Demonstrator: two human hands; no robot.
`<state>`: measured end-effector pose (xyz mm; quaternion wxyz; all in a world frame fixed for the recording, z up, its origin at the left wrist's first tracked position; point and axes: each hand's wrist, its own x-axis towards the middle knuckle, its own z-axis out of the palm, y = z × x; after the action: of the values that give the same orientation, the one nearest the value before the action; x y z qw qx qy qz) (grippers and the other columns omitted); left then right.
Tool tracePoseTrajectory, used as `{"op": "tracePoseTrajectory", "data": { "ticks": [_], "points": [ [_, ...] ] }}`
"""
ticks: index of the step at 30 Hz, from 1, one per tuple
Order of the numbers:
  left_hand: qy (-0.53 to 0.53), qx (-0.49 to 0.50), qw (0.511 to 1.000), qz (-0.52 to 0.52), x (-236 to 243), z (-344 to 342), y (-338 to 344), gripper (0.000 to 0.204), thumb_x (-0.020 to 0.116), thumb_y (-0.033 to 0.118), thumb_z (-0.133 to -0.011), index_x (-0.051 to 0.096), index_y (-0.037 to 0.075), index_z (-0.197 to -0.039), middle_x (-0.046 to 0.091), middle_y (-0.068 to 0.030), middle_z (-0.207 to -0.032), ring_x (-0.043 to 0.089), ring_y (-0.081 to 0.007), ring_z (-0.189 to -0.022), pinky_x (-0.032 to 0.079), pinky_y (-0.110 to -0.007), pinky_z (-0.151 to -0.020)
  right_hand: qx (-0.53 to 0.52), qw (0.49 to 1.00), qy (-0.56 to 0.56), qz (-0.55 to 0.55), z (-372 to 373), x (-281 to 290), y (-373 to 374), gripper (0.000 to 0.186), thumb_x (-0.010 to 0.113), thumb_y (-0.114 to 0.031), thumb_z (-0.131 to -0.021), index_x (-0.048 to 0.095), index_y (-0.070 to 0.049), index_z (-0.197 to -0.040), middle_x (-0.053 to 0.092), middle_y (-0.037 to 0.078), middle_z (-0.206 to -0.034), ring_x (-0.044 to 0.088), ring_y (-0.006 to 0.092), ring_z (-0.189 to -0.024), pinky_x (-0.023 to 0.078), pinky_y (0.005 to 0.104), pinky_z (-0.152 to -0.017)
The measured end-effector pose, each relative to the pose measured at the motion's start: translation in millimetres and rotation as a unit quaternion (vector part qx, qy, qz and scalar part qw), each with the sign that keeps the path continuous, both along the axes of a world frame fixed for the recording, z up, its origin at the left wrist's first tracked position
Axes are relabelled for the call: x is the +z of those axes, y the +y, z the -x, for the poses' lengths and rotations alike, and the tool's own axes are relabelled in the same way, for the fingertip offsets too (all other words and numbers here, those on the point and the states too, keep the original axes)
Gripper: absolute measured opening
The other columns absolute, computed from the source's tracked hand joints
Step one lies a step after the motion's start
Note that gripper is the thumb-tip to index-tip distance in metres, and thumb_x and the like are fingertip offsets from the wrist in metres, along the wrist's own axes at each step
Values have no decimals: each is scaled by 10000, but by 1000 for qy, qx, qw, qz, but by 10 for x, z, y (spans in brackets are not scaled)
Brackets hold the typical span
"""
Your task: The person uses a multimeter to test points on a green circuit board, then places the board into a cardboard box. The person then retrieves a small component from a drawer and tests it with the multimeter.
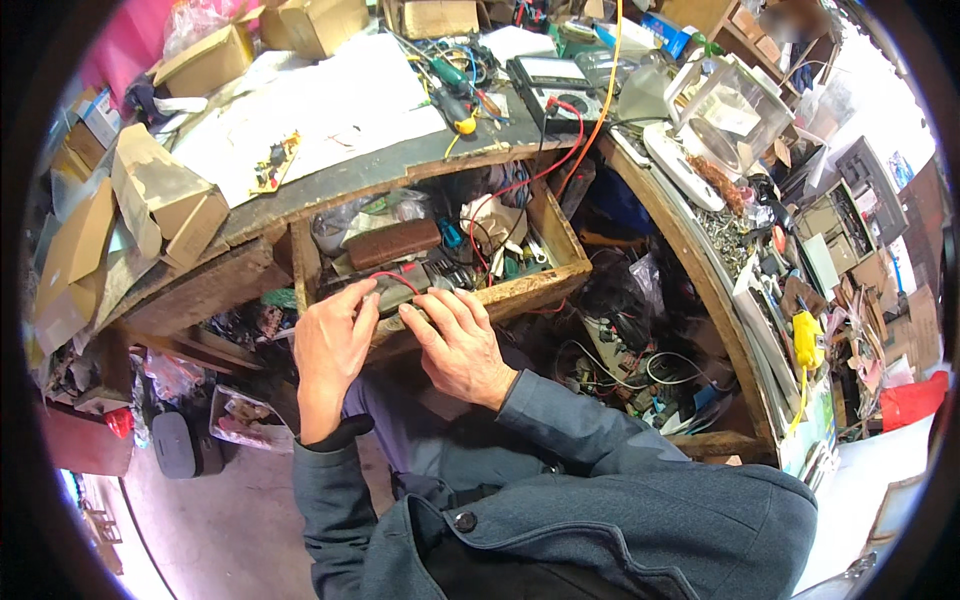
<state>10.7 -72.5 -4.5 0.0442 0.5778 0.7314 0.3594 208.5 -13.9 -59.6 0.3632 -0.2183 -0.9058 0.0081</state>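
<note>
My left hand is pinched at the near side of an open wooden drawer, its fingertips by the end of a short red lead; what exactly they grip is unclear. Just to its right, my right hand has curled fingers on a dark grey item at the drawer's front, too hidden to name. Inside the drawer lie a brown oblong case, plastic bags, loose tools and cables. Long red test leads run down into it from a meter on the worktop.
Along the worktop are white sheets, a small circuit board, screwdrivers and cardboard boxes. A cluttered side bench curves down the right, with a yellow tool. Below it is an open compartment full of cables. A black case sits lower left.
</note>
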Motion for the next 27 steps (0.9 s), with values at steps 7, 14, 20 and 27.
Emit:
{"op": "tracePoseTrajectory", "data": {
  "ticks": [7, 14, 20, 27],
  "points": [
    [22, -72, 992, -97, 96, 72, -61, 234, 758, 193, -939, 794, 68, -1133, 749, -143, -1113, 715, -362, -1020, 560, -429, -892, 6, 1000, -22, 2, -21, 33, 13, 705, 714, -102, -782, 558, -28, -1465, 569, 172, -1414, 519, 347, -1382, 340, 497, -1216],
    [66, -32, 995, -72, 149, 179, -122, 175, 820, 129, -847, 797, 47, -1001, 681, -118, -880, 638, -293, -823, 508, -390, -780, 17, 1000, -16, 6, -42, 104, 11, 692, 741, -99, -763, 579, -42, -1434, 590, 161, -1382, 547, 340, -1336, 387, 492, -1170],
    [-66, -33, 995, -71, -95, 180, -8, 142, 782, 127, -908, 782, 22, -1003, 730, -123, -781, 677, -186, -646, 506, -325, -614, 72, 997, -19, 29, -62, 298, 135, 517, 781, -193, -855, 636, -49, -1330, 642, 123, -1195, 617, 314, -1115, 471, 466, -1019],
    [-61, -5, 998, -4, -38, 131, 30, 187, 792, 172, -895, 792, 33, -1021, 727, -145, -734, 702, -222, -628, 517, -358, -605, 181, 977, -85, 74, 60, 610, 490, 241, 752, -245, -921, 657, -46, -1019, 661, 131, -948, 682, 339, -917, 549, 445, -778]
  ]
}}
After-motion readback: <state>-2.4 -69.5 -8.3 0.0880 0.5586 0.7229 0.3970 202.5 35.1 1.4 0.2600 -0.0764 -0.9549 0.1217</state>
